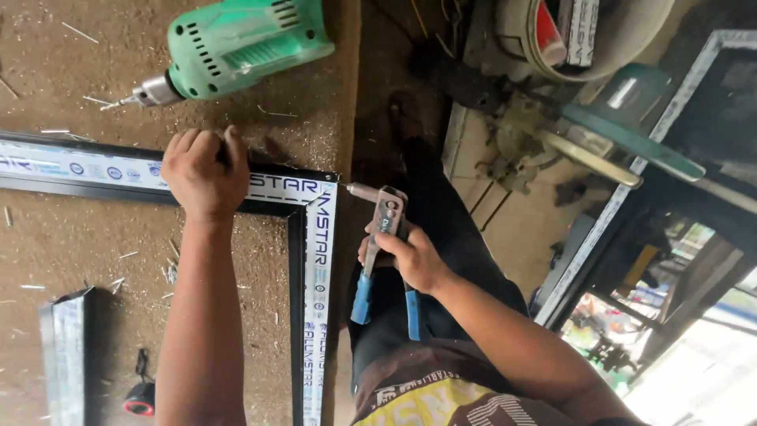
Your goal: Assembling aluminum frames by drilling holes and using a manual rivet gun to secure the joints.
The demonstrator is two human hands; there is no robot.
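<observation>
The left hand point(203, 170) lies palm down with its forearm stretched straight out, fingers curled over the far edge of the black frame point(293, 207) and pressing its corner flat on the table point(71, 237). The right hand point(406, 256) has its fingers wrapped tight around the blue handles of a riveter point(380, 237), wrist bent inward, the tool's nose meeting the frame's corner just beside the left hand. A green drill point(236, 43) lies beyond the left knuckles, untouched.

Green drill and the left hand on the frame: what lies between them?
Only bare brown tabletop with scattered metal shavings separates the green drill from the left hand, in the head view.
</observation>
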